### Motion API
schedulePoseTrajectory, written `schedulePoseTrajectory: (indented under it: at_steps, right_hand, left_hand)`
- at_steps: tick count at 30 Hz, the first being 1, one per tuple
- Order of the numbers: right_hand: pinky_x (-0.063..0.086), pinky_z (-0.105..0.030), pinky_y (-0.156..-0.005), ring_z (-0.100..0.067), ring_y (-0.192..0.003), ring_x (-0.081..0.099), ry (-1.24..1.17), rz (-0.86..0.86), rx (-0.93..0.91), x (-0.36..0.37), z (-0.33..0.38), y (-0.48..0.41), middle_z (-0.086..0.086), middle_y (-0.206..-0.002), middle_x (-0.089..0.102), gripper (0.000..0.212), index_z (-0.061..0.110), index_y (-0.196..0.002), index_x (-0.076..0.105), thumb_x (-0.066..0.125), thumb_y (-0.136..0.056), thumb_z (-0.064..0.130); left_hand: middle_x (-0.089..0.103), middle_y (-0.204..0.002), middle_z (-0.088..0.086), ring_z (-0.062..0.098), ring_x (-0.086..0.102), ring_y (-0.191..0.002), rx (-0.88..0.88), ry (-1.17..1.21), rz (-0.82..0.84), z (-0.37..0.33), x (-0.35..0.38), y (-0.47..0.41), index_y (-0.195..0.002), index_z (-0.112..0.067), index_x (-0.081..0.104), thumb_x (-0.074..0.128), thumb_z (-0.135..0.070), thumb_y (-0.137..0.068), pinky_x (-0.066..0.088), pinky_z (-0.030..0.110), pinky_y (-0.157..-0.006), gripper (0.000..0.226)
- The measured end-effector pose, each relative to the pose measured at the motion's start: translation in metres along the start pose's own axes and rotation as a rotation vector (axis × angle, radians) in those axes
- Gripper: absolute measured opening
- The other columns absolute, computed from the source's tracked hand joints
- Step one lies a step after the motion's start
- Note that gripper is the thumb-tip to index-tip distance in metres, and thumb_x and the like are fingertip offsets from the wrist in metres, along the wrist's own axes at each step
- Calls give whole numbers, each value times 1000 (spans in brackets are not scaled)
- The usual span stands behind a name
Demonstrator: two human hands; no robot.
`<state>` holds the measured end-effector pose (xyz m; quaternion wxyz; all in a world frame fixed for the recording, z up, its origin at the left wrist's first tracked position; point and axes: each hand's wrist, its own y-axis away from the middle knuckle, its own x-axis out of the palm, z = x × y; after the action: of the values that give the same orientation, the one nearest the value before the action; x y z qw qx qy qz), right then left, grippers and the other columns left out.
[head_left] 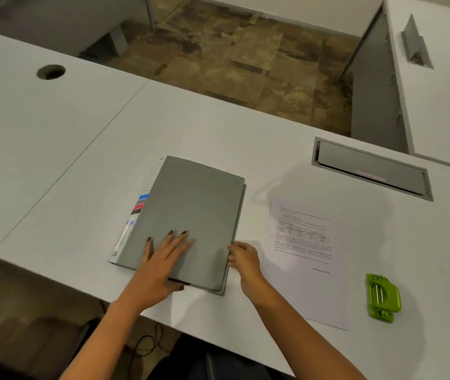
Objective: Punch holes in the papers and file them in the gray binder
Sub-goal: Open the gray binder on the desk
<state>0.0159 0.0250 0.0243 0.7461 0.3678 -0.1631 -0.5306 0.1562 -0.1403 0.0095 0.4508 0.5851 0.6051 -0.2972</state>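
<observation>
Two bare hands reach from the near edge of the white bench (81, 149) onto the gray binder (191, 209), which lies flat and closed just in front of the person; the left hand (163, 259) rests palm down on the near left part of the cover, its fingers (176, 242) straight and spread across the gray surface, the thumb lying at the binder's near edge; the right hand (243, 260) sits at the binder's right edge close to the near corner, its fingers (233, 255) curled in and pinching that edge, the tips partly hidden by it; blue, red and dark strips show along the binder's left side; just right of the binder, apart from it and from both hands, the papers (303, 250) lie flat with the printed side up, the near corner reaching toward the bench edge; further right, well clear of the sheets, a green hole punch (381, 297) lies on the bench; beyond the papers a gray cable hatch (372, 168) is set into the surface; far off to the left is a round cable hole (51, 71); past the far edge lies mottled brown floor (245, 58).
</observation>
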Motion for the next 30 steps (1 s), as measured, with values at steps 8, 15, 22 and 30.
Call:
schedulePoseTrajectory:
  at_steps: [8, 15, 22, 30]
  right_hand:
    - [56, -33, -74, -28, -91, 66, -209, 37, -1, 1, 25, 22, -12, -100, 69, 24, 7, -104, 65, 45, -93, 14]
    - [53, -30, -68, -22, -82, 67, -332, 164, -156, 1, 57, 58, -7, -87, 71, 27, 12, -94, 65, 39, -98, 19]
    - [57, -31, -81, -20, -87, 70, 20, 367, -349, 34, 71, 56, -5, -100, 72, 23, 14, -107, 65, 45, -97, 20]
    - [41, -24, -98, -22, -119, 51, 855, 350, -797, 88, 28, 2, -7, -132, 51, 45, 16, -130, 52, 55, -86, 6]
  left_hand:
    - [8, -159, -6, 18, -1, -146, -60, -54, -133, -1, 1, 0, -150, -31, 13, 75, -13, -74, -3, 56, -114, 100]
    - [9, -156, -20, 0, -4, -144, -106, 223, -264, -3, -19, 8, -145, -47, 12, 55, 5, -85, 2, 55, -117, 90]
    - [29, -139, -45, -9, 25, -135, -199, 589, -537, -6, -48, 15, -137, -54, 32, 57, 6, -87, 28, 44, -114, 82]
    - [58, -133, -5, 8, 50, -125, -350, 1039, -747, -4, -79, 25, -129, -28, 55, 50, -2, -93, 41, 28, -106, 45]
